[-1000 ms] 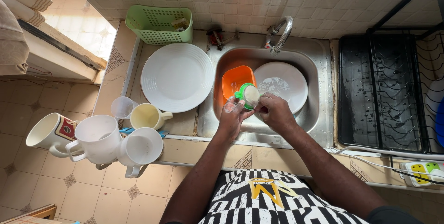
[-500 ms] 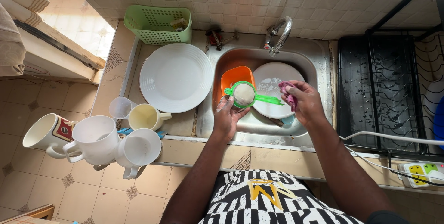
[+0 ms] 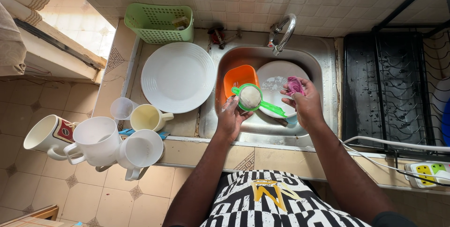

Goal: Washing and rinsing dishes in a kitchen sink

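My left hand [image 3: 230,120] grips the green strainer [image 3: 251,96] over the sink [image 3: 323,67]. My right hand [image 3: 304,102], closed on a pink sponge [image 3: 294,86], has lifted off it since a second ago; scrubbing paused.

A large white plate [image 3: 178,77] lies left of the sink [image 3: 328,67]; a green basket [image 3: 159,23] behind it, mugs [image 3: 96,140] in front, apparently empty.
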